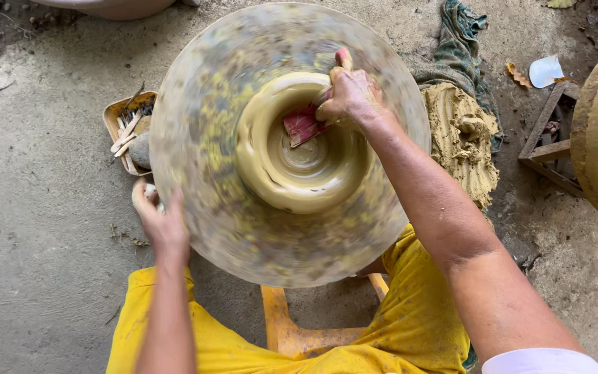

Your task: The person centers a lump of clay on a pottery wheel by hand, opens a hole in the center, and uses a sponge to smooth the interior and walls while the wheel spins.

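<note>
right hand (351, 93): closed round a flat red scraper (304, 125), thumb on top, knuckles up; the blade's edge sits against the inside wall of the wet tan clay bowl (299, 142), I'd say so the clay drags past it and smooths itself

right arm: stretched out long over the near rim, elbow low, wrist bent down a bit; looks like that keeps the tool steady

left hand (159, 216): down at the left edge of the wheel, palm turned in and fingers half curled against the rim; holding nothing that I can see, seems placed there to work the rim itself

left arm: straight out from my lap, close to my side

clay bowl: dead centre on the wheel, low and thick-walled, spiral ridges in the bottom

big round mottled wheel disc (288, 142): blurred all over, so it's turning

small tan tray of wooden sticks (127, 131): touching the wheel's left side; handy for that hand

lump of spare tan clay on a green rag (461, 135): just beside the wheel on the right; close to the working hand

yellow trousers (420, 318) and orange stool (292, 332): under me, knees either side of the wheel
</note>
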